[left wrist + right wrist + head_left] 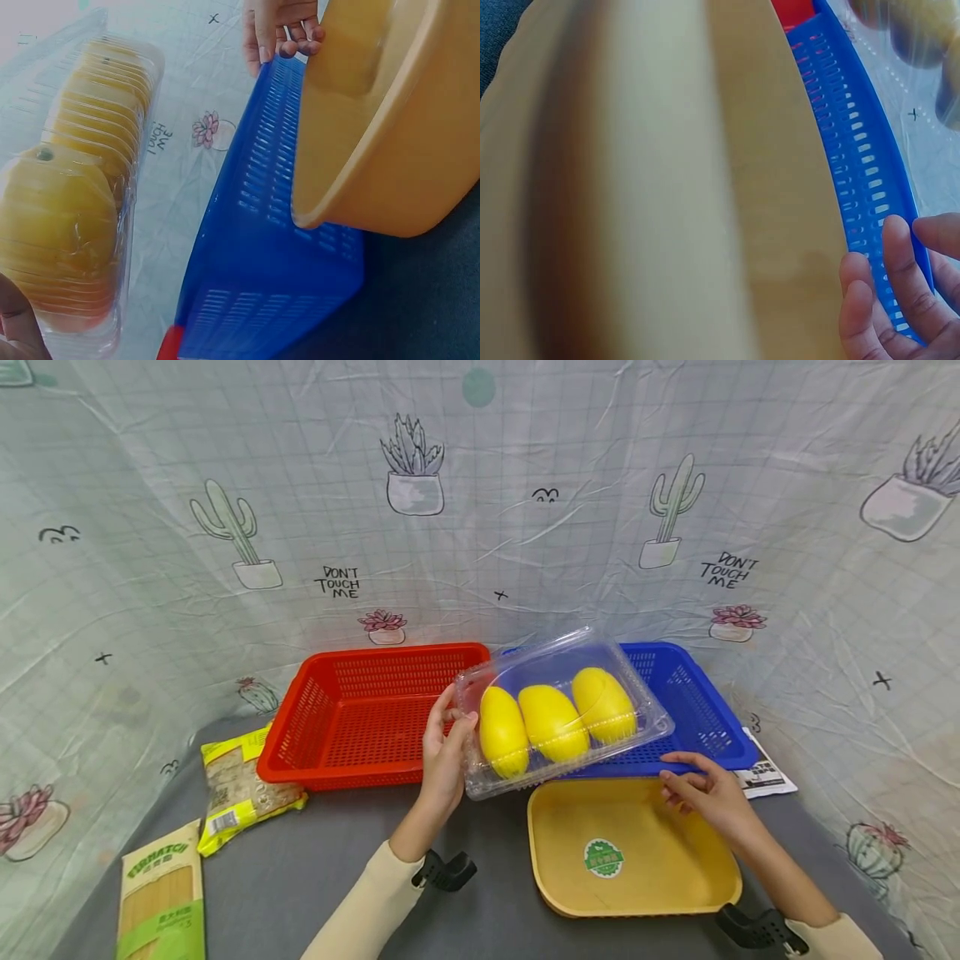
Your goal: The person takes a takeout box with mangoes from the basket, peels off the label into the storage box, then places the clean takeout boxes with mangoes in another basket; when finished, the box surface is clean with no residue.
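My left hand (444, 752) grips the left end of a clear plastic box (480, 789), its thumb on the near side. Several ridges line the box, and three yellow mangoes (553, 722) lie in it. The box is tilted and held up in front of the baskets; in the left wrist view the mangoes (60, 217) show through the plastic. My right hand (705, 793) hovers with loosely bent fingers by the near rim of a blue basket (675, 677), over the far right part of a yellow basin (637, 893). Whether its fingertips touch the blue rim, I cannot tell.
Left of the blue basket stands a red basket (375, 735). A yellow-edged food bag (243, 785) leans by it, and a spaghetti pack (161, 893) lies nearer. A white packet (768, 772) sticks out at the right. A patterned sheet (480, 543) hangs behind.
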Demonstrator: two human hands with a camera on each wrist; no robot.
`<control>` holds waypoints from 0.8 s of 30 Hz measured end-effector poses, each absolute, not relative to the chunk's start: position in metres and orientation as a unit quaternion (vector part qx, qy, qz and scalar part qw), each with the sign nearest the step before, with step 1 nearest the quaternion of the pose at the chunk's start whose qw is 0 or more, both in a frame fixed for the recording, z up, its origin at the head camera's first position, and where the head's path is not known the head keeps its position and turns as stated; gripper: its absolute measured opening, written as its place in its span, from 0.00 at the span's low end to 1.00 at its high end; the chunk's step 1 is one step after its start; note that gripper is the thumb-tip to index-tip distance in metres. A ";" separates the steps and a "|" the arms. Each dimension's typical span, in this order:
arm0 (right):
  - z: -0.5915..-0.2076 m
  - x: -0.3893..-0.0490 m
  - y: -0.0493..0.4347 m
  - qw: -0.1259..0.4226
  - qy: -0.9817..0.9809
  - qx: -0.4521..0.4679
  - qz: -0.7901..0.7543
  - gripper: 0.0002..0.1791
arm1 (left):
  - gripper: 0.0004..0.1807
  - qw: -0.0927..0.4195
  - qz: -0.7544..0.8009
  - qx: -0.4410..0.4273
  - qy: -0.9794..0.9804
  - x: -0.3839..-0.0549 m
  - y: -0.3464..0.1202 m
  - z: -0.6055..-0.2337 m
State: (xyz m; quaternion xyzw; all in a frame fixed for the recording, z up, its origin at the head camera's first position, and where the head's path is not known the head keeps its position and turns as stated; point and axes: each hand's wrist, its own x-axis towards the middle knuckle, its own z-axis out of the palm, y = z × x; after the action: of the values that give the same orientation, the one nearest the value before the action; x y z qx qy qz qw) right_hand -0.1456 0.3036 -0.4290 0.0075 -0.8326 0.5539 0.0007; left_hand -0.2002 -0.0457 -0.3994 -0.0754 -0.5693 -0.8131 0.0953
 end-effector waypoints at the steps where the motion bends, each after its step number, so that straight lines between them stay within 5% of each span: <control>1: -0.429 -0.145 0.304 0.000 -0.833 0.006 0.554 0.25 | 0.33 0.095 -0.814 -0.075 -0.569 -0.201 -0.044 -0.399; 24: -0.433 -0.145 0.306 0.009 -0.825 0.020 0.564 0.24 | 0.32 0.068 -0.839 -0.065 -0.536 -0.218 -0.010 -0.410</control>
State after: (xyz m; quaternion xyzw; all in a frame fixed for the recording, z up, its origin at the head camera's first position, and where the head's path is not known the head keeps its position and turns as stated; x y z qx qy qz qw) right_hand -0.1446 0.3061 -0.4334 0.0204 -0.8253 0.5643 0.0090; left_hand -0.2182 -0.0104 -0.4104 -0.0652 -0.5356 -0.8391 0.0683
